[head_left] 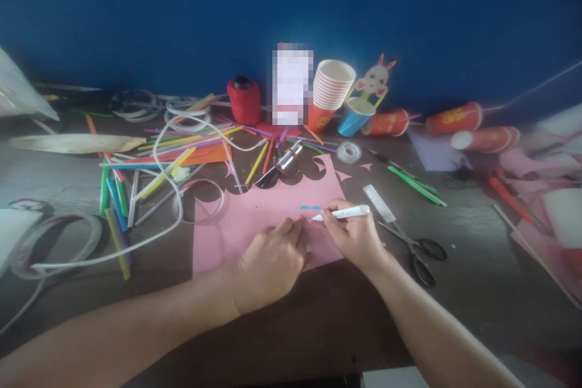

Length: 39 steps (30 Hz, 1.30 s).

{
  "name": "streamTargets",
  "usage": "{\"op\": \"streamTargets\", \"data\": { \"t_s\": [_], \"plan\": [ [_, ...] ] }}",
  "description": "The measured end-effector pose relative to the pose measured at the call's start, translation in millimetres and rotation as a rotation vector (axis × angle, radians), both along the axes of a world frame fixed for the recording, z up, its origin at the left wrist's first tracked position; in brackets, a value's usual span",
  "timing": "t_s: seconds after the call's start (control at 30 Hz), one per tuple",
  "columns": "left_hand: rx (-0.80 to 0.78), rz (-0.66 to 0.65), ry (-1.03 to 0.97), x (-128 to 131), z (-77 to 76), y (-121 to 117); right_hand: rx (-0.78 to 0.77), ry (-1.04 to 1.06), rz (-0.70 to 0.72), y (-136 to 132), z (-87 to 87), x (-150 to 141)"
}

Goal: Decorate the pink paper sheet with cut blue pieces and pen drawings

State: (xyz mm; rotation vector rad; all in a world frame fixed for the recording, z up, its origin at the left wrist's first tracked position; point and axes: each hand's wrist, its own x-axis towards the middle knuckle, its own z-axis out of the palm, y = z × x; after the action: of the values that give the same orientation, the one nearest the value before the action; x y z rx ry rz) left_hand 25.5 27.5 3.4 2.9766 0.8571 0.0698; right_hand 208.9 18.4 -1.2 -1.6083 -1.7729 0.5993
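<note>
Right hand (359, 239): thumb and fingers pinch slim white pen (349, 212), tip down by small blue shape (311, 208) | Left hand (275, 257): on pink scallop-edged paper sheet (227, 224), fingers curled close together, cannot tell if gripping | Sheet: flat on dark tabletop (318, 321) | Black-handled metal scissors (419, 247): right of sheet, near right hand

bare left hand (275, 260), bare right hand (361, 239), bare left forearm (150, 326) at near left, bare right forearm (431, 321) at near right, both tapering toward the hands
</note>
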Motion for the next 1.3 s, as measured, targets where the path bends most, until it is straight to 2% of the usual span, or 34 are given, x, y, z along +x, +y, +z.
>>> {"op": "streamTargets", "data": {
  "t_s": [0.3, 0.5, 0.7, 1.3],
  "plan": [
    [0.005, -0.003, 0.004, -0.1, -0.1, 0.9, -0.009, 0.039, -0.006, -1.0, -0.2, 0.3],
    [-0.011, 0.015, 0.013, -0.1, 0.8, 0.1, 0.005, 0.068, -0.082, -2.5, 0.6, 2.5],
    [-0.054, 0.054, 0.025, 2.3, 2.4, 0.4, -0.071, 0.107, -0.084, -1.5, -2.5, 4.4],
    [-0.028, 0.056, 0.076, 3.7, 0.0, -4.2, -0.048, 0.03, -0.085, -1.1, -1.9, 2.8]
  ]
}}
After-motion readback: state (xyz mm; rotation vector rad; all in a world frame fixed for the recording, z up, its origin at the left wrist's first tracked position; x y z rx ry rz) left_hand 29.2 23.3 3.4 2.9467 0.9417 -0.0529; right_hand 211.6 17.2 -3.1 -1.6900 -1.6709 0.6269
